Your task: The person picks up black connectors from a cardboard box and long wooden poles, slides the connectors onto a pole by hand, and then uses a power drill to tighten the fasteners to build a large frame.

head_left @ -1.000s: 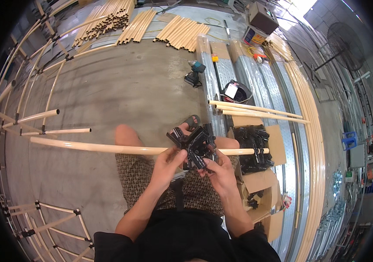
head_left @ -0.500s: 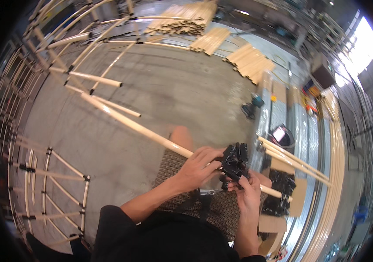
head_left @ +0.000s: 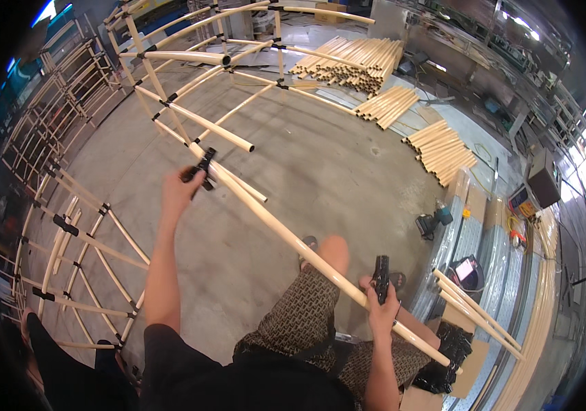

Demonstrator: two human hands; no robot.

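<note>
A long cream-coloured pipe [head_left: 293, 243] slants across my lap, from the far-left frame down to the lower right. Out at its far end, my left hand [head_left: 178, 188] grips a black pipe joint [head_left: 205, 164] that overlaps the pipe in view; whether it touches the pipe I cannot tell. Close to my knee, my right hand [head_left: 382, 312] is closed round another black pipe joint [head_left: 381, 270], which stands up from the fingers just above the pipe. Part of that hand covers the pipe.
A frame of cream pipes and black joints [head_left: 163, 103] stands far left, a second frame [head_left: 104, 253] nearer left. Cut pipes [head_left: 355, 61] lie in piles at the back. To the right are a cordless drill [head_left: 435, 220], a cardboard box [head_left: 474, 353] and a black bag [head_left: 447, 342].
My hands were together over my lap with several black joints. Now they are wide apart: the left has reached far along the pipe with one joint, the right keeps one near my knee.
</note>
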